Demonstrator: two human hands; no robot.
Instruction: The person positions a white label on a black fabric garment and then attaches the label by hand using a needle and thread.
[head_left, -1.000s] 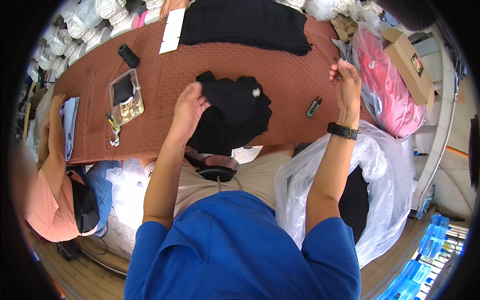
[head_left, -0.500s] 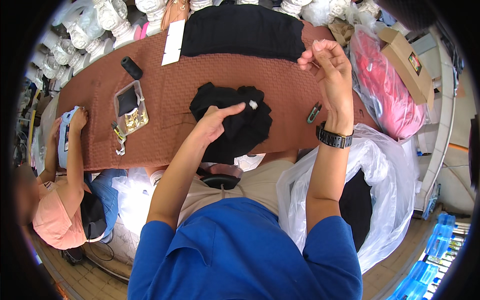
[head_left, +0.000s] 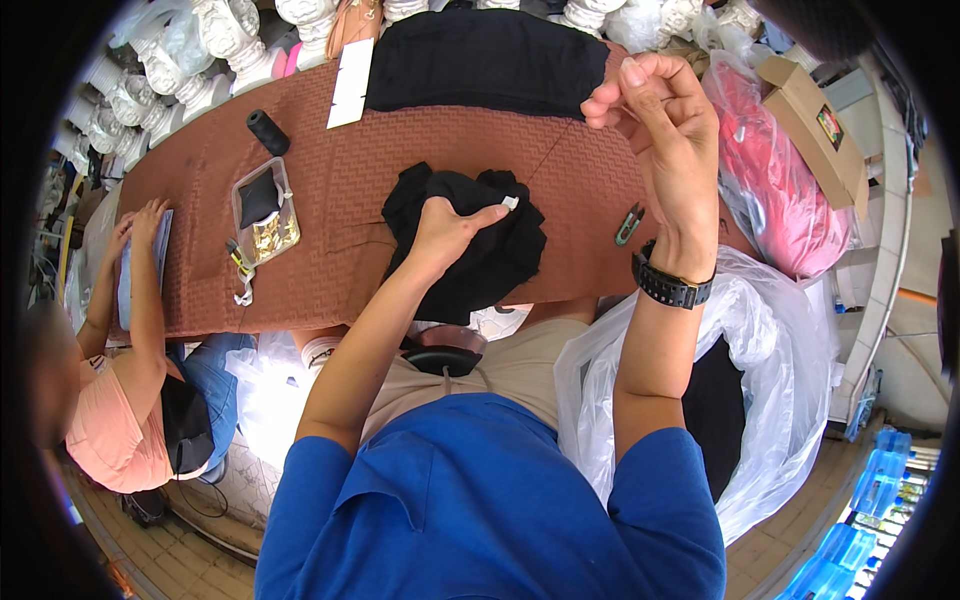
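The black cloth (head_left: 480,268) lies bunched at the near edge of the counter (head_left: 335,215), under the left hand (head_left: 440,233), which grips it, with the thumb at a small white tag (head_left: 510,202). The right hand (head_left: 672,125) is raised, apart from the cloth; its thumb and fingers are drawn together, but whether they pinch something, I cannot tell. Small snips (head_left: 628,225) lie near the right wrist.

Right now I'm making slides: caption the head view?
Left hand on crumpled black cloth; right hand over the brown table.
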